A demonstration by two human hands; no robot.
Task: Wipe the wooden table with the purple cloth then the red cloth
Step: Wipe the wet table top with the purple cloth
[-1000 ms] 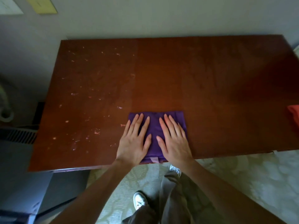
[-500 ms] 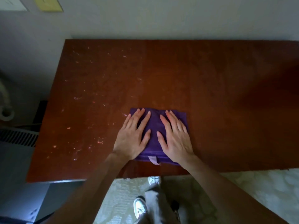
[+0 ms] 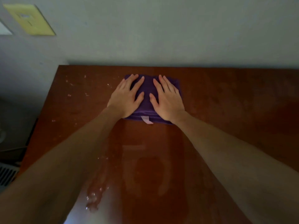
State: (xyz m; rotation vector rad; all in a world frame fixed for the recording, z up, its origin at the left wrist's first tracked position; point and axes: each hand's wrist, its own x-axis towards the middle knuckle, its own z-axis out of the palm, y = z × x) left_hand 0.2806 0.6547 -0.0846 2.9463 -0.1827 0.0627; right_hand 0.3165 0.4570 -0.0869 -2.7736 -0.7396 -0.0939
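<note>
While both lie flat with fingers spread, the left hand (image 3: 125, 98) and right hand (image 3: 167, 101) press the purple cloth (image 3: 146, 94) beneath them.

**Cloth pushed to far edge**

Both hands, left hand (image 3: 125, 98) and right hand (image 3: 166, 99), are pushing the purple cloth (image 3: 146, 92) across the wooden table (image 3: 226, 110), from its near edge to just short of its far edge. Arms now extending fully. Wiped streak showing behind the cloth.
</note>
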